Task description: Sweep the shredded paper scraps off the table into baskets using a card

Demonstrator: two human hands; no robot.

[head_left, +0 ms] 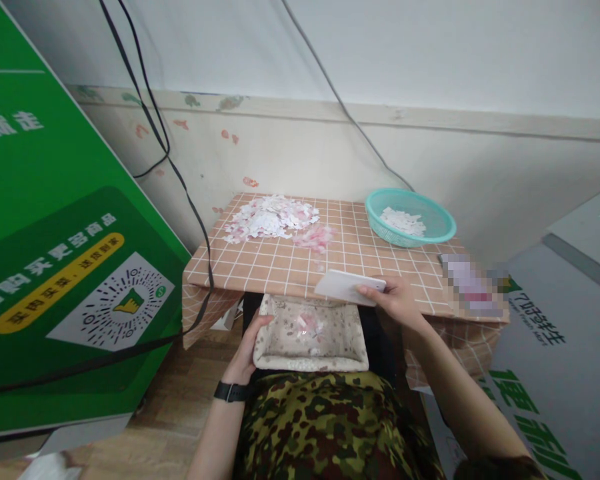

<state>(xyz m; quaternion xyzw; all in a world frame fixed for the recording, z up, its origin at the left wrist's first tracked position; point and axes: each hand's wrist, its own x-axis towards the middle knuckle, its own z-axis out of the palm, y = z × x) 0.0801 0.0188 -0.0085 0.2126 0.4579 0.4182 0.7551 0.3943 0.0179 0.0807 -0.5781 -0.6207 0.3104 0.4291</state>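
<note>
Left hand grips a patterned basket, right hand a white scraper; most scraps remain heaped far left on the bench.

Scraps on table, left; colander on table, right; basket before near edge

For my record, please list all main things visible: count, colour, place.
Table: one, brown cloth, centre
Flat piece: one, white, right hand
Basket: one, patterned cream, table's near edge
Colander: one, turquoise, table's rear right
Scraps: uncounted, white and pink, table and colander
Blurred item: one, purplish, table's right
Lettered panels: two, green left, whitish right
Cables: several, black left, grey centre
Camouflage top: one, greenish, bottom
Watch: one, black, left wrist
Left hand: one, basket's left side
Right hand: one, on flat piece
</note>
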